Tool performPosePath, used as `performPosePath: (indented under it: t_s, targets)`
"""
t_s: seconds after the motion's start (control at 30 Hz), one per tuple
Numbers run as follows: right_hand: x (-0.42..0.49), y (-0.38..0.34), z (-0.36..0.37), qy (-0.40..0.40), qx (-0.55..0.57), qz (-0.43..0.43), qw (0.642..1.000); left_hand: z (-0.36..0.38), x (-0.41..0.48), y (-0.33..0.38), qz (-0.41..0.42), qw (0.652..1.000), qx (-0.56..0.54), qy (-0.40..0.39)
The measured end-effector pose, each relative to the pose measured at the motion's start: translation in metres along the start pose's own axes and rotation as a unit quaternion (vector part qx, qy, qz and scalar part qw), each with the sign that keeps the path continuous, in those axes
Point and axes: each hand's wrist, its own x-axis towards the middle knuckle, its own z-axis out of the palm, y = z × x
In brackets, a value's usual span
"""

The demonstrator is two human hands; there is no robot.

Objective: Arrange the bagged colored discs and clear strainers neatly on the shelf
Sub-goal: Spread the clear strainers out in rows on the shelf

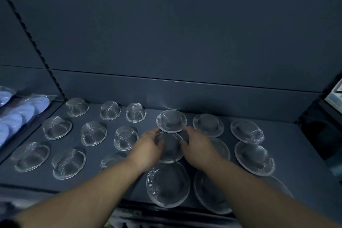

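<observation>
Ok, both hands are on one clear strainer (169, 149). The left hand (148, 147) and right hand (199, 147) curl round its opposite rims, holding it between them on the shelf (288, 140). Well left of the left hand, clear bags (50, 97) hold blue discs (11, 118). Other strainers surround the hands in rough rows. One (171, 121) sits just beyond the fingertips, another (167, 185) lies between the forearms.

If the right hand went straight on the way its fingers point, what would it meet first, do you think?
Most likely the back-row strainer, just beyond the right hand, which grips the middle strainer; behind stands the back wall. Depth is unclear.
</observation>
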Motion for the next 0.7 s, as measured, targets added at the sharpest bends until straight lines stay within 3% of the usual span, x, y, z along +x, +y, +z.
performPosePath:
  t_s: [0.13, 0.37, 0.7]
  targets:
    - [-0.048, -0.004, 0.017, 0.022, 0.030, -0.013, 0.999, -0.002, -0.049, -0.001, 0.030, 0.999, 0.032, -0.022]
    - [-0.092, -0.022, 0.046, 0.027, 0.051, 0.040, 0.998, -0.003, -0.084, -0.019, 0.118, 0.983, 0.079, -0.119]
    - [-0.112, -0.032, 0.053, 0.056, 0.061, 0.041, 0.996, -0.005, -0.091, -0.023, 0.164, 0.975, 0.088, -0.123]
